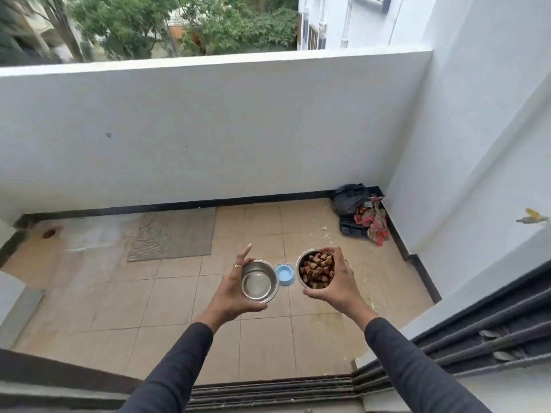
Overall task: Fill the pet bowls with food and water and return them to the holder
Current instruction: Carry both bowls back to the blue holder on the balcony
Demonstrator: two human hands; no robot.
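I stand at the doorway of a tiled balcony with both arms held out. My left hand (231, 289) grips a steel bowl (258, 281) that holds clear water, the forefinger pointing up. My right hand (337, 283) grips a second steel bowl (314, 271) heaped with brown kibble. Between the two bowls, down on the floor, lies a small light-blue holder (285, 274), partly hidden by the bowls.
A white parapet wall (208, 129) closes the balcony ahead. In the far right corner lie a black bag (348, 196), a red printed food bag (374, 225) and a dark tray (351, 229). A grey mat (176, 234) lies at left. Door tracks (268, 393) run under me.
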